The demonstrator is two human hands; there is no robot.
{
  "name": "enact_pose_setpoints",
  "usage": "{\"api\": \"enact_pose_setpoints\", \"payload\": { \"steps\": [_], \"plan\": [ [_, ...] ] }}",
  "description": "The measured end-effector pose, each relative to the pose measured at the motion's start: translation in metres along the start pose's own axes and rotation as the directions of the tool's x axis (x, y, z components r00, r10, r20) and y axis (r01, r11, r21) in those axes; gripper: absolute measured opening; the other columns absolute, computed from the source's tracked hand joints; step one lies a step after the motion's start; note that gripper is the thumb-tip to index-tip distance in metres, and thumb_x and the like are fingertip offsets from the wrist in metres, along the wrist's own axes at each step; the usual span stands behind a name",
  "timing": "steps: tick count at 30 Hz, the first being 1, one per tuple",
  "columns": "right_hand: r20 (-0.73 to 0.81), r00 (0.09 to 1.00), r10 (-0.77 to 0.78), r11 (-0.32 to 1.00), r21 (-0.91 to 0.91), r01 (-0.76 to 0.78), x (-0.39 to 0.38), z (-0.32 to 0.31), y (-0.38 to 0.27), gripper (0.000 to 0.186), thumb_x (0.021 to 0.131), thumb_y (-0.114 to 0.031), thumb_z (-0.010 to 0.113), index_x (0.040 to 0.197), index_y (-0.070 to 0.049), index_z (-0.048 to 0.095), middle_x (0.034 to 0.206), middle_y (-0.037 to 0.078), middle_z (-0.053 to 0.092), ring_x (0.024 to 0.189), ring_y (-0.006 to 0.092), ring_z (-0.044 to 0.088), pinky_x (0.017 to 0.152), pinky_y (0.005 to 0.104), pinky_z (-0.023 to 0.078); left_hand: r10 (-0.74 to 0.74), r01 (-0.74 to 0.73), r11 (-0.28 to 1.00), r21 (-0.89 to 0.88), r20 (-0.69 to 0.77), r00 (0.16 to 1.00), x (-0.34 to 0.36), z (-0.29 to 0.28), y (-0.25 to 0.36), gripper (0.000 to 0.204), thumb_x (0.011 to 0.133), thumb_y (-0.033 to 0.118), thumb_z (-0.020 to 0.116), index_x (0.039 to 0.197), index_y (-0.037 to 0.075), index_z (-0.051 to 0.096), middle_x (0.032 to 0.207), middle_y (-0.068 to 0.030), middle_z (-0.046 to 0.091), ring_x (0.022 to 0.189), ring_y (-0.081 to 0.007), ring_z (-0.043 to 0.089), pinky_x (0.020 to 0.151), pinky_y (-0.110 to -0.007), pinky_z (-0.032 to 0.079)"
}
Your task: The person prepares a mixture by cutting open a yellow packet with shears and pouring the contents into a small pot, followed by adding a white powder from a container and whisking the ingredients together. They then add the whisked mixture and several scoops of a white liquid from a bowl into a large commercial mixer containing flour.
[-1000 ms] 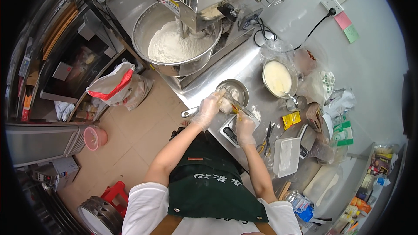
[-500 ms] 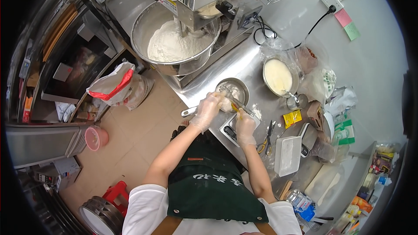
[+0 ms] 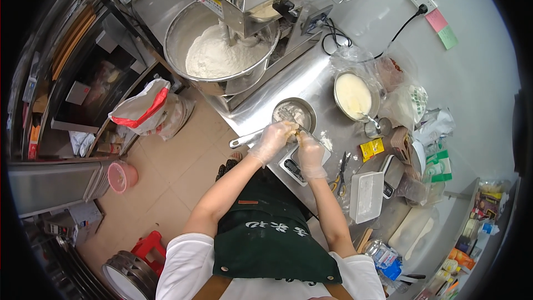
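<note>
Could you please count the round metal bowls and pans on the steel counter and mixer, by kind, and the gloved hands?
Large mixer bowl with flour: 1
Small pan with a handle: 1
Bowl of pale cream batter: 1
Gloved hands: 2, left hand and right hand
Total: 5

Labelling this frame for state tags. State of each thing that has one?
left hand: gloved, on a yellowish lump over the scale
right hand: gloved, on the same lump
mixer bowl: holds white flour
small steel bowl: upright, whitish contents
round bowl: filled with pale cream
white tray: flat on the counter
wall plug: plugged in
scissors: lying on the counter
</note>
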State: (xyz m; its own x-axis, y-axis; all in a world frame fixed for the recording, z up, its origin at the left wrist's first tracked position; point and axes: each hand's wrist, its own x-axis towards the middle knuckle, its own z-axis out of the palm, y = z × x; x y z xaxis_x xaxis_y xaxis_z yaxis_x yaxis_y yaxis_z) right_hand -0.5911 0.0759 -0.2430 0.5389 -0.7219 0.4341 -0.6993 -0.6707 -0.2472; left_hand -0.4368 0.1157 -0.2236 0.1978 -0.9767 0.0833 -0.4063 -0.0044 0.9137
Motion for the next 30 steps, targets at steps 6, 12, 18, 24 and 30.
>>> {"api": "enact_pose_setpoints", "payload": {
  "steps": [6,12,18,24,30],
  "plan": [
    [0.013,1.000,0.010,1.000,-0.012,-0.010,0.004,0.001,0.003,0.012,0.083,-0.007,0.060,0.092,-0.008,0.068,0.065,0.009,0.063,0.052,0.0253,0.064,0.047,0.0359,0.049,0.014,-0.015,1.000,0.018,0.040,0.999,-0.001,0.004,-0.014,0.035,0.085,-0.002,0.062,0.118,0.008,0.069,0.114,-0.0112,0.070,0.098,-0.0225,0.069,0.086,-0.030,0.055],
    [-0.060,0.992,0.114,0.990,0.091,-0.109,-0.009,0.000,0.000,0.012,0.090,-0.013,0.060,0.089,-0.005,0.068,0.072,0.014,0.067,0.056,0.0288,0.065,0.050,0.0372,0.051,-0.033,0.055,0.996,0.074,-0.268,0.963,0.001,-0.007,-0.022,0.054,0.082,-0.003,0.067,0.133,0.013,0.059,0.125,-0.0089,0.065,0.104,-0.0234,0.066,0.092,-0.030,0.052],
    [0.049,0.970,0.237,0.969,0.062,-0.240,-0.017,-0.002,-0.005,0.015,0.091,-0.015,0.060,0.090,-0.004,0.070,0.069,0.017,0.067,0.058,0.0318,0.066,0.053,0.0404,0.052,-0.066,0.085,0.994,0.064,-0.256,0.964,-0.010,-0.018,-0.018,0.049,0.086,0.001,0.062,0.133,0.014,0.058,0.123,-0.0125,0.063,0.100,-0.0303,0.067,0.088,-0.035,0.055],
    [0.095,0.965,0.245,0.968,0.034,-0.249,-0.016,-0.003,-0.003,0.015,0.090,-0.013,0.059,0.090,-0.004,0.070,0.068,0.017,0.066,0.056,0.0325,0.065,0.052,0.0421,0.052,-0.039,0.081,0.988,0.135,-0.289,0.957,-0.018,-0.022,-0.015,0.047,0.087,0.002,0.061,0.133,0.014,0.058,0.122,-0.0128,0.064,0.098,-0.0319,0.067,0.087,-0.037,0.055],
    [0.046,0.985,0.166,0.986,-0.005,-0.166,-0.018,-0.004,-0.003,0.014,0.090,-0.011,0.057,0.084,-0.005,0.067,0.065,0.016,0.064,0.054,0.0319,0.064,0.050,0.0416,0.051,-0.076,0.115,0.982,0.148,-0.246,0.966,-0.026,-0.027,-0.009,0.047,0.088,0.002,0.059,0.133,0.015,0.059,0.121,-0.0127,0.064,0.098,-0.0324,0.066,0.086,-0.038,0.054]
  ]
}}
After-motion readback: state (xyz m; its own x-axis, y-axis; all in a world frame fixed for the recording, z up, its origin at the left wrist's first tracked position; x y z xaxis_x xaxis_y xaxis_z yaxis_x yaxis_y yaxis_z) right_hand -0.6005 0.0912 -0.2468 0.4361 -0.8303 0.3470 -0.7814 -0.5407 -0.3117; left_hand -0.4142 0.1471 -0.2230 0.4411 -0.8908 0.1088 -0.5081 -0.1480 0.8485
